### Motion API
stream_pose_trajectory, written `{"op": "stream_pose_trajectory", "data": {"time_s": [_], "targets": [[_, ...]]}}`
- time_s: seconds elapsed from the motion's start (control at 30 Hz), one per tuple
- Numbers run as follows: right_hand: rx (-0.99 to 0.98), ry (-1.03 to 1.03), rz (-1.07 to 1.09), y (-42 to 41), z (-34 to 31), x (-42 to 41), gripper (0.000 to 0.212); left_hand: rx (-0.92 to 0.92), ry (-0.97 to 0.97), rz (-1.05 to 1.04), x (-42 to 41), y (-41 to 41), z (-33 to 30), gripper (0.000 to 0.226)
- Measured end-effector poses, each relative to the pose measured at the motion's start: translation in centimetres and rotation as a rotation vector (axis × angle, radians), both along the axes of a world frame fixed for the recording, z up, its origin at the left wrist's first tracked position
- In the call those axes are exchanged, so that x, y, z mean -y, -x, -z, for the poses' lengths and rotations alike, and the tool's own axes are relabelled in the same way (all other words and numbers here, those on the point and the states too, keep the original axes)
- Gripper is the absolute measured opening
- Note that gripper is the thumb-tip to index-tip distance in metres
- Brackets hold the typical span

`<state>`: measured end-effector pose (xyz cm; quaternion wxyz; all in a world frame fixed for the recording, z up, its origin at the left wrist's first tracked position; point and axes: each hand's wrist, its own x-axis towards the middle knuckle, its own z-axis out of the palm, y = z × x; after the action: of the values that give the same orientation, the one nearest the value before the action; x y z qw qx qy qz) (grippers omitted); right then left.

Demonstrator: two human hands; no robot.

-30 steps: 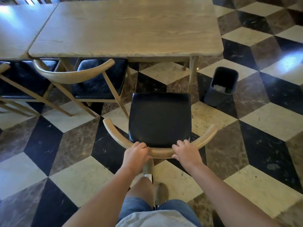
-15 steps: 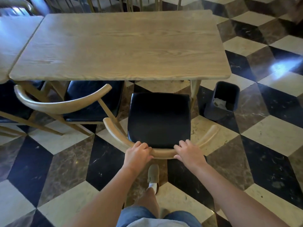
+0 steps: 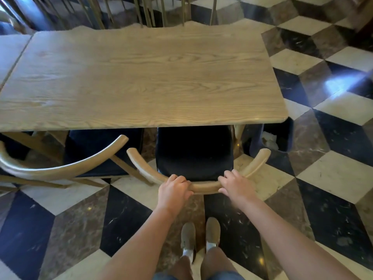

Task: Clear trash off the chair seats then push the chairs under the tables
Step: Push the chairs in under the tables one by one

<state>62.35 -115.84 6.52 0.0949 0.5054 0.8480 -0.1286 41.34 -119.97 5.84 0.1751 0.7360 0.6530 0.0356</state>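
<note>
A wooden chair (image 3: pixel 194 154) with a black seat and a curved backrest stands before me, its seat partly beneath the edge of the light wooden table (image 3: pixel 141 77). No trash shows on the visible part of the seat. My left hand (image 3: pixel 173 189) grips the backrest left of centre. My right hand (image 3: pixel 235 185) grips it right of centre. A second chair (image 3: pixel 66 164) of the same kind stands to the left, angled, its seat also partly under the table.
A dark bin (image 3: pixel 272 138) holding crumpled white paper sits on the floor by the table's right leg. Another table (image 3: pixel 10 51) adjoins on the left. More chair legs stand beyond the far edge. The floor is checkered marble.
The chair has slid forward with both hands on its backrest, and its seat now lies partly under the table. I have stepped closer to the table.
</note>
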Motion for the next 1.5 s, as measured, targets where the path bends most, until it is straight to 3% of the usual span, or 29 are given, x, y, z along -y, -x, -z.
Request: {"op": "stream_pose_trajectory", "data": {"time_s": [0.43,0.73,0.83,1.03,1.27,1.5], "targets": [[-0.021,-0.006,-0.054,-0.3,0.6,-4.7,0.030,-0.078,0.044,0.008,-4.3,0.1,0.7,0.038],[-0.095,-0.007,0.055,-0.8,-0.7,-3.7,0.031,-0.154,0.143,0.045,-5.2,-1.5,-1.1,0.029],[-0.103,-0.084,0.113,-1.6,-2.6,-3.4,0.026,-0.163,0.089,0.100,-6.2,-2.8,-2.7,0.034],[-0.078,-0.239,0.305,-5.2,-6.7,-2.8,0.029,-0.131,-0.139,0.300,-8.8,-8.2,-7.3,0.039],[-0.084,-0.365,0.512,-14.1,-10.5,-1.5,0.035,-0.143,-0.202,0.479,-10.7,-17.5,-11.7,0.035],[-0.056,-0.400,0.644,-25.8,-11.6,-2.2,0.039,-0.080,-0.218,0.516,-12.4,-29.3,-12.7,0.039]]}}
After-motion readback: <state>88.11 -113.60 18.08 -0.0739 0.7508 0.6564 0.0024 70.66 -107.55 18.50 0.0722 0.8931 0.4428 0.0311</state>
